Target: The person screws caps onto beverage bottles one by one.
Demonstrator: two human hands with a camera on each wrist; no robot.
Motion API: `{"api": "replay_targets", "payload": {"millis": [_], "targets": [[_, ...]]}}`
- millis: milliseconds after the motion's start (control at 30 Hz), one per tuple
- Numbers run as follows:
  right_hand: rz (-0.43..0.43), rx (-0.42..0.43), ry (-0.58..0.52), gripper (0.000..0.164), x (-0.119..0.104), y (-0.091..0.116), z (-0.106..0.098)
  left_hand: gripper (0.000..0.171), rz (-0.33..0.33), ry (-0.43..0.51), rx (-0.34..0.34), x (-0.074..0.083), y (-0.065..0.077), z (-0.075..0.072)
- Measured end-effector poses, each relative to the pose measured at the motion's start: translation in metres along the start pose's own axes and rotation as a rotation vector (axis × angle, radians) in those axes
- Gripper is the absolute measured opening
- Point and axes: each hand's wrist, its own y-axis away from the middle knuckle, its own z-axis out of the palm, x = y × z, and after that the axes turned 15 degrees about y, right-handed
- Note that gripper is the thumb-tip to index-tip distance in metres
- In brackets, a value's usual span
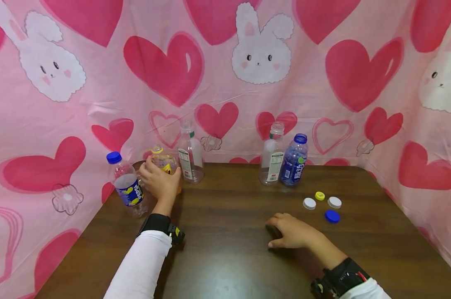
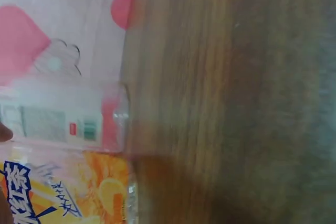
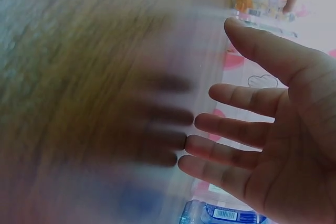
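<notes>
My left hand grips an iced tea bottle with a yellow-orange label, its fingers and thumb round the bottle's sides. This bottle stands uncapped at the table's back left. To its right is a clear bottle with a white label, also uncapped. A clear bottle with a blue cap and blue label stands to the left of the hand. Over the middle right of the table, my right hand holds nothing. Its fingers are extended and spread in the right wrist view, with the thumb apart.
At the back right stand another clear uncapped bottle and a blue-labelled uncapped bottle, side by side. Several loose caps, among them a blue cap and a yellow cap, lie right of them. A pink cloth hangs behind the brown table.
</notes>
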Motion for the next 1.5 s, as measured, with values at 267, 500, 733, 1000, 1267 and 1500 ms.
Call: {"api": "replay_targets", "payload": {"millis": [267, 500, 733, 1000, 1267, 1500], "targets": [[-0.009, 0.03, -0.01, 0.05, 0.001, 0.002, -0.011, 0.095, 0.195, 0.22, -0.228, 0.021, 0.031, -0.026], [-0.019, 0.046, 0.007, 0.05, 0.002, 0.005, -0.013, 0.097, 0.116, 0.391, -0.651, 0.045, 0.066, -0.057], [-0.028, 0.062, 0.019, 0.046, -0.001, 0.006, -0.008, 0.093, 0.185, 0.514, -0.898, 0.057, 0.1, -0.069], [-0.022, 0.113, 0.01, 0.046, 0.01, 0.008, -0.013, 0.09, 0.325, 0.565, -0.963, 0.062, 0.121, -0.069], [0.246, 0.261, 0.072, 0.03, 0.1, 0.006, -0.058, 0.093, 0.351, 0.597, -0.962, 0.064, 0.127, -0.068], [0.38, 0.128, 0.048, 0.026, 0.154, 0.004, -0.061, 0.09, 0.362, 0.613, -0.974, 0.068, 0.128, -0.066]]}}
